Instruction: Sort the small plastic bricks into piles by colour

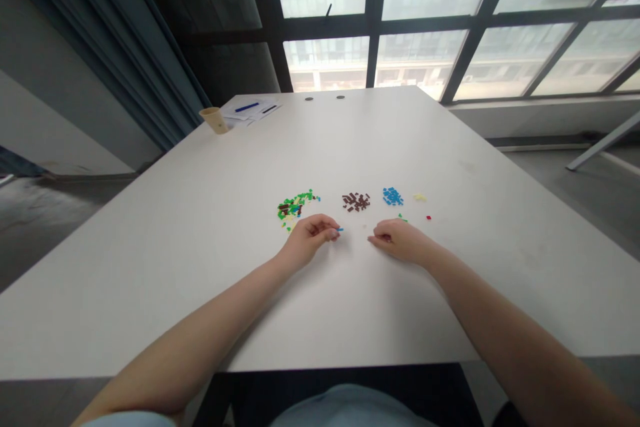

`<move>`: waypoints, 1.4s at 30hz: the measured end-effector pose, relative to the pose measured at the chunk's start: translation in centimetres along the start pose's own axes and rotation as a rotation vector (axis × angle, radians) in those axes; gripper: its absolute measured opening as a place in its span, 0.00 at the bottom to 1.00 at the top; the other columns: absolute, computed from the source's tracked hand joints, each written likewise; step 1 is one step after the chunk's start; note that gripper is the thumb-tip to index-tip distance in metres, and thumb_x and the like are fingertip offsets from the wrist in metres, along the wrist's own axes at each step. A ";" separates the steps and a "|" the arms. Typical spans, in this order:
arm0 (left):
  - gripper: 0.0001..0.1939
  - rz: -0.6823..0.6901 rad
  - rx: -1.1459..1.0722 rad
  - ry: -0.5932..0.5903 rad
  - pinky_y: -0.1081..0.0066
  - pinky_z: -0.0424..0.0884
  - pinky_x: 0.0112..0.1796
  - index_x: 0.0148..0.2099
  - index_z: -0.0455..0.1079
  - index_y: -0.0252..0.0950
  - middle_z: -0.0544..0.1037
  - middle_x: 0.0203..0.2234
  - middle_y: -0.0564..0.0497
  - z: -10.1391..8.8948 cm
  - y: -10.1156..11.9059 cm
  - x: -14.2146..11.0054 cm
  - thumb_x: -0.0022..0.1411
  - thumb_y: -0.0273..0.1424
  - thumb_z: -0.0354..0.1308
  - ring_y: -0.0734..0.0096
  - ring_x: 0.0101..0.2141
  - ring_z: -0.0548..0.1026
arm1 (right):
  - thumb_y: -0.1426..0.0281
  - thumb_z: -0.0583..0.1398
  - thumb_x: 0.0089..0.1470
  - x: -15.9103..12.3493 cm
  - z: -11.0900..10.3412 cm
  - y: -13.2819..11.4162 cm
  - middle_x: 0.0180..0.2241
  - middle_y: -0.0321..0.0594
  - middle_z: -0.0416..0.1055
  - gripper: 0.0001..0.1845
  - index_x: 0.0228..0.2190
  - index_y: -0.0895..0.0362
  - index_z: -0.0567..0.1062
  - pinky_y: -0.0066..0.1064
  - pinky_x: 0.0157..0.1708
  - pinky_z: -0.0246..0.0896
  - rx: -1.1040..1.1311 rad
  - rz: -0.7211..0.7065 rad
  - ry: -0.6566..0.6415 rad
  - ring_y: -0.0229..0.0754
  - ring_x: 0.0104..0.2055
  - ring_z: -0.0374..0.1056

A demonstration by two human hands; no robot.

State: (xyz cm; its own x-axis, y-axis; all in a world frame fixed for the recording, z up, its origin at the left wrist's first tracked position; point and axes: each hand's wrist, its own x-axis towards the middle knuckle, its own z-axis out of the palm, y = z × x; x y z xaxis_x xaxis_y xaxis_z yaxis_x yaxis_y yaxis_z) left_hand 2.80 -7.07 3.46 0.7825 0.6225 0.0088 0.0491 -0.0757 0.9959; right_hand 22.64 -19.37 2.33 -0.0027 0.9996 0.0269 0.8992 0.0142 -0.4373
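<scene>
My left hand pinches a small blue building brick between thumb and fingertips, just above the white table. To the right, my right hand hovers low with its fingers curled together; whether anything is between them is hidden. Beyond my left hand lies a mixed pile of green, brown, yellow and blue bricks. A heap of brown bricks sits past the gap between my hands. Farther right are a heap of blue bricks, some green bricks, pale yellow bricks and one red brick.
The wide white table has its near edge at my body. Far left on it stand a paper cup and papers with a blue pen. Two round grey discs lie by the far edge, below large windows.
</scene>
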 end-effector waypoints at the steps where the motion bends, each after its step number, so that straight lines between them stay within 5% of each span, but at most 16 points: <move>1: 0.13 -0.030 -0.053 -0.014 0.73 0.66 0.29 0.29 0.68 0.33 0.74 0.20 0.52 0.4 -0.2 -0.1 0.45 0.37 0.64 0.75 0.24 0.70 | 0.64 0.52 0.52 0.0 0.0 0.0 0.17 0.34 0.56 0.19 0.15 0.57 0.56 0.28 0.24 0.41 -0.001 -0.001 0.001 0.34 0.22 0.48; 14: 0.24 -0.123 -0.555 -0.143 0.77 0.62 0.22 0.22 0.62 0.32 0.72 0.14 0.55 1.4 -2.0 -0.6 0.32 0.41 0.71 0.79 0.18 0.69 | 0.65 0.53 0.52 0.0 0.1 -0.2 0.17 0.34 0.57 0.19 0.14 0.58 0.58 0.27 0.24 0.41 0.032 -0.021 0.022 0.33 0.22 0.49; 22: 0.23 -0.133 -0.576 -0.187 0.78 0.62 0.21 0.22 0.62 0.32 0.73 0.14 0.54 1.4 -2.1 -0.7 0.34 0.40 0.71 0.79 0.18 0.69 | 0.66 0.54 0.53 -0.2 -0.4 -1.5 0.18 0.33 0.56 0.18 0.15 0.57 0.59 0.26 0.24 0.45 0.148 -0.130 0.152 0.32 0.22 0.50; 26: 0.22 -0.171 -0.553 -0.190 0.78 0.63 0.22 0.23 0.63 0.31 0.73 0.15 0.54 1.6 -2.2 -0.8 0.34 0.39 0.71 0.79 0.18 0.69 | 0.66 0.58 0.51 -0.7 -0.6 -3.8 0.23 0.35 0.62 0.08 0.24 0.57 0.69 0.26 0.27 0.52 0.311 -0.266 0.340 0.34 0.25 0.57; 31: 0.20 -0.205 -0.543 -0.206 0.78 0.62 0.22 0.24 0.66 0.31 0.73 0.15 0.54 1.9 -2.6 -0.8 0.35 0.39 0.71 0.79 0.17 0.69 | 0.68 0.58 0.52 -0.9 -0.1 -5.4 0.26 0.39 0.68 0.05 0.32 0.54 0.73 0.29 0.32 0.58 0.340 -0.415 0.411 0.37 0.30 0.63; 42: 0.17 -0.213 -0.526 -0.163 0.78 0.63 0.26 0.26 0.67 0.30 0.73 0.17 0.53 2.2 -1.9 -0.8 0.40 0.36 0.69 0.80 0.21 0.69 | 0.71 0.56 0.54 -0.3 0.6 -4.7 0.26 0.38 0.67 0.06 0.29 0.56 0.73 0.27 0.32 0.58 0.307 -0.322 0.416 0.36 0.30 0.63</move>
State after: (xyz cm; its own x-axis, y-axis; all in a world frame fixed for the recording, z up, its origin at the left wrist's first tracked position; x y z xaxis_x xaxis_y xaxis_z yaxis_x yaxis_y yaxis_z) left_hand 3.46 -9.16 1.39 0.8767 0.4504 -0.1692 -0.0656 0.4602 0.8854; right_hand 18.19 -19.70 3.82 -0.0272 0.8520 0.5228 0.7143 0.3824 -0.5861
